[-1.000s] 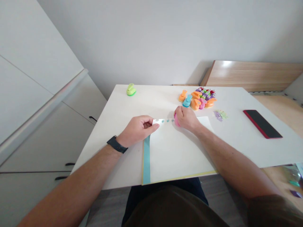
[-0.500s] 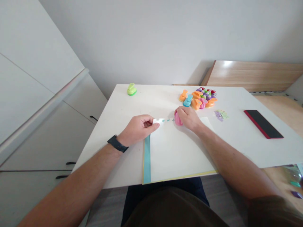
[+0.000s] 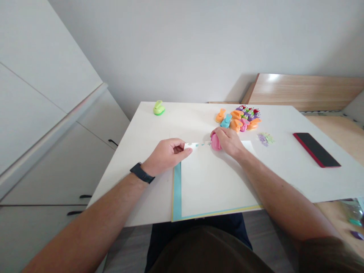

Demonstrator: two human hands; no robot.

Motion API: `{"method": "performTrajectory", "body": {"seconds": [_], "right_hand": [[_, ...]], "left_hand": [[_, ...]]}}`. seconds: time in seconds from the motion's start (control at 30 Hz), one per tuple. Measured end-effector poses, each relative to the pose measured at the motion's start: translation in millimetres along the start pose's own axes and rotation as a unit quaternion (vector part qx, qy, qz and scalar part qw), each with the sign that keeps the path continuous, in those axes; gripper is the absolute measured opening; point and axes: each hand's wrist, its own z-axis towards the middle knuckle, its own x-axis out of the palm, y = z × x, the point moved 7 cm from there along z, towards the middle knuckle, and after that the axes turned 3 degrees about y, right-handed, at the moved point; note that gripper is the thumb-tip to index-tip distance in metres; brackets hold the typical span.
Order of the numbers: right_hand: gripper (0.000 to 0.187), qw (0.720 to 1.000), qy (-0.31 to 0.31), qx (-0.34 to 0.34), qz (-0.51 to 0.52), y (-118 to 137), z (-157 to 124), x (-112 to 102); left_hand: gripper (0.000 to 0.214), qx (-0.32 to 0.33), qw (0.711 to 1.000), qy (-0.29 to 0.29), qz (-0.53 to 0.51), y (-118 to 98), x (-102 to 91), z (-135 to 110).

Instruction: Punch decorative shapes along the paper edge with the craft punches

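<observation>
We're pinching the white sheet point(image 3: 218, 178) by its far left corner with our left hand point(image 3: 167, 153), thumb on top and fingers tucked out of view, while our right hand point(image 3: 229, 142) is clasping the pink punch point(image 3: 216, 142), which is sitting at the sheet's far edge. Between the hands, small cut-out shapes point(image 3: 197, 145) are running along that edge, and just below the left hand a blue sheet point(image 3: 177, 193) is showing under the white one. We're reading this paper as light and flexible, probably weakest around those cut-outs, so the uncut corner is looking like the safer hold. The punch is looking like hard, smooth plastic, likely light enough for one hand, perhaps a touch slippery, and its rounded body is offering the better grip, palm over and fingers around. We're not managing to tell whether its lever is down; the fingers are covering too much. Just beyond the right hand, a blue punch point(image 3: 226, 120) is standing on the bench point(image 3: 148, 144), and paper bits point(image 3: 266, 139) are lying off to its right.
</observation>
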Motion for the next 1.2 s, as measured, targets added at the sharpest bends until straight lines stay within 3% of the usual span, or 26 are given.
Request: {"method": "performTrajectory", "body": {"seconds": [0.57, 0.77, 1.2], "right_hand": [[0.044, 1.000, -0.004, -0.023, 0.007, 6.2, -2.5, -0.5], [0.051, 0.999, -0.019, 0.004, 0.029, 1.0, -0.9, -0.4], [0.060, 0.999, -0.024, -0.011, 0.027, 0.3, 1.7, 0.9]], "left_hand": [[0.030, 0.003, 1.000, 0.002, 0.002, -0.5, 0.7, 0.1], [0.031, 0.002, 1.000, 0.003, 0.003, 0.0, 1.5, 0.2], [0.032, 0.004, 1.000, 0.000, 0.004, -1.2, 1.5, 0.2]]}}
